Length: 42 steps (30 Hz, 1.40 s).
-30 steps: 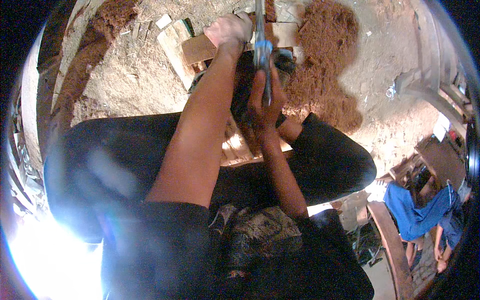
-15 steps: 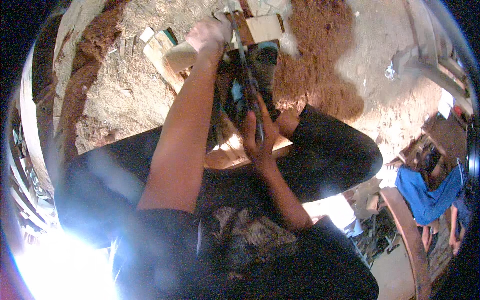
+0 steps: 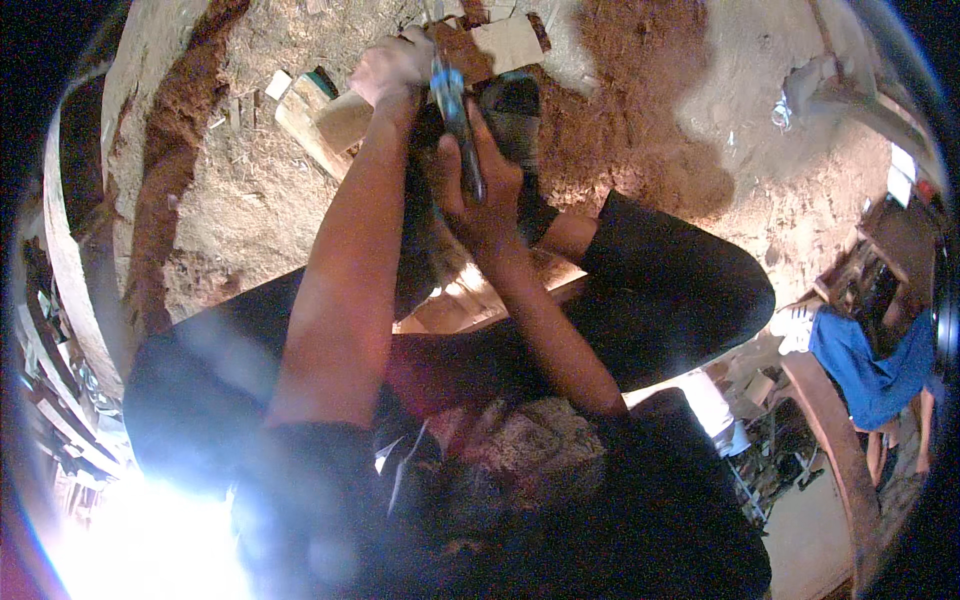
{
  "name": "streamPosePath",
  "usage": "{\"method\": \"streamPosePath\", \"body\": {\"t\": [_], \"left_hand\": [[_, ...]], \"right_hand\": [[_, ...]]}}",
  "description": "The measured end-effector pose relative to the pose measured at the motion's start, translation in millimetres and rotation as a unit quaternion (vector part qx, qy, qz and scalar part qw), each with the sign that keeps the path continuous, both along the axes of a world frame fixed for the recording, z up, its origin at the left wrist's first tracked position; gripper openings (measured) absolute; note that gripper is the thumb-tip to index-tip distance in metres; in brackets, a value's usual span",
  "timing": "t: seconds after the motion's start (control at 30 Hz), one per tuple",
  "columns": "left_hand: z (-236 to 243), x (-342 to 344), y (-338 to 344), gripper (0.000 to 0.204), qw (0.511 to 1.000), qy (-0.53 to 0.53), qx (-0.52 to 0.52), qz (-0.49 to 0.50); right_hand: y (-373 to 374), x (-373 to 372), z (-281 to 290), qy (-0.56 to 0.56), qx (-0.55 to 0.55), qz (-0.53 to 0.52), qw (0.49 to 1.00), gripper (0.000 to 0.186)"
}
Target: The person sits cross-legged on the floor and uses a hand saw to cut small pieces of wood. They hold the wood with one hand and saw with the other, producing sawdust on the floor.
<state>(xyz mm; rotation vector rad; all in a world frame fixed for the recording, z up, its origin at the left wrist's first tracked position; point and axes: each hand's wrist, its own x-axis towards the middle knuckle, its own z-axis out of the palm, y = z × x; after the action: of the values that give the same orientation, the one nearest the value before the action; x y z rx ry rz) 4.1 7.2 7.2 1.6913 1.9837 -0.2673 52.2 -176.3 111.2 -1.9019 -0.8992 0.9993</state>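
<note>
My right hand (image 3: pixel 483 195) is closed around the dark handle of a long, narrow tool (image 3: pixel 450 95). The tool has a blue band, and its thin front end points away from me; its exact kind does not show. My left hand (image 3: pixel 393 68) is farther out, fingers curled beside a reddish-brown wood block (image 3: pixel 462 52); what they grip is hidden. Just right of that block lies a pale wood block (image 3: pixel 512 48). Close by on the left, a light wooden piece (image 3: pixel 342 120) leans near my left wrist. My dark-clad legs (image 3: pixel 680 270) are bent on either side.
Brown sawdust-like debris (image 3: pixel 640 110) covers the ground ahead. At the right is a person in blue clothing (image 3: pixel 870 370), beside a curved wooden beam (image 3: pixel 835 470) and a heap of scraps. Strong glare fills the lower left. Wood pieces (image 3: pixel 60 430) lie along the left edge.
My right hand and the tool have moved forward, away from my body, toward my left hand. The left hand keeps its place by the wood; the whole view has shifted slightly.
</note>
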Motion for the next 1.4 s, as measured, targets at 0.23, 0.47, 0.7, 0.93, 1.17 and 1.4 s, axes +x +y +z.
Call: {"method": "streamPosePath", "body": {"t": [0.23,0.47,0.7,0.93,1.17,1.4], "left_hand": [[-3.3,-0.9,-3.2,0.064,1.000,0.000,0.019,0.009],[-6.1,5.0,-1.1,0.066,1.000,0.000,0.015,-0.014],[-0.9,-0.2,-3.9,0.066,1.000,-0.003,0.020,-0.023],[8.1,8.6,-5.8,0.063,1.000,-0.013,0.022,0.003],[-1.7,7.3,-4.6,0.062,1.000,0.003,0.020,-0.008],[2.4,2.3,0.2,0.063,0.999,-0.030,0.003,0.015]], "right_hand": [[-36.8,-10.4,-26.2,-0.080,0.081,-0.010,0.993,0.043],[-73.2,-15.4,-16.5,-0.132,0.100,-0.018,0.986,0.043],[-46.9,-17.9,-15.9,-0.085,0.017,-0.011,0.996,0.046],[-44.7,1.3,-53.7,0.026,0.009,-0.006,1.000,0.044],[-75.5,-9.1,-27.7,-0.084,0.058,0.004,0.995,0.045],[-7.5,-24.9,-3.9,-0.033,-0.052,-0.072,0.996,0.048]]}}
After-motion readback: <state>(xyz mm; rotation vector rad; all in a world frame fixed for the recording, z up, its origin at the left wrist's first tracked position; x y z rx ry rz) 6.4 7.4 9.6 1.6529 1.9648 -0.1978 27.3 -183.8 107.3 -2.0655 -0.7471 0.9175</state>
